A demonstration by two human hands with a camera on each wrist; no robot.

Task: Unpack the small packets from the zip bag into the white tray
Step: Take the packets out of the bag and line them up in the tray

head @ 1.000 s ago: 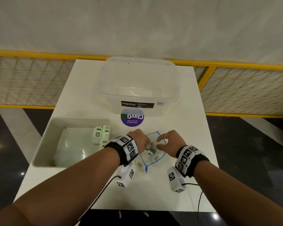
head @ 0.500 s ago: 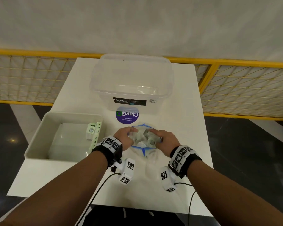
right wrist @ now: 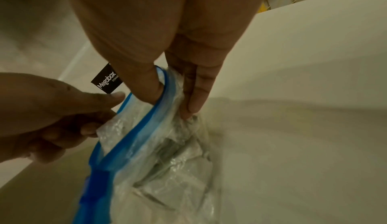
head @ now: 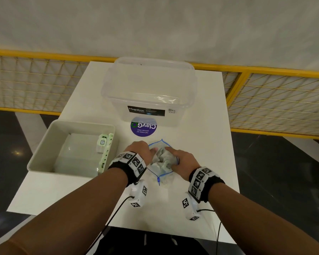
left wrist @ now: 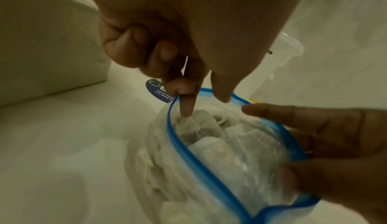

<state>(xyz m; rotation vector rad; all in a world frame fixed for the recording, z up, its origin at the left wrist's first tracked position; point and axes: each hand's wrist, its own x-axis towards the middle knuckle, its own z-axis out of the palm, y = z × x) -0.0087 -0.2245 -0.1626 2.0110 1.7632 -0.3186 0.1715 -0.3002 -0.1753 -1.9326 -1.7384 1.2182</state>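
Observation:
The clear zip bag (head: 159, 178) with a blue rim (left wrist: 184, 146) stands on the white table, mouth up. Several small pale packets (left wrist: 209, 138) fill it. My left hand (head: 151, 150) pinches the rim's left side, with the index finger (left wrist: 186, 108) reaching over it into the bag. My right hand (head: 168, 150) grips the right side, thumb inside (right wrist: 153, 93) and fingers (right wrist: 194, 101) outside on the plastic. The white tray (head: 44, 153) sits to the left, with a few green-and-white packets (head: 102, 143) leaning on its right wall.
A clear lidded Megabox container (head: 149, 92) stands just behind the bag, with a round purple sticker (head: 143, 128) in front of it. The table's front edge is near my forearms. A yellow mesh railing (head: 265, 100) runs behind.
Both hands have closed onto the two sides of the bag's mouth. The bag is now bunched upright between them, with packets showing at the top.

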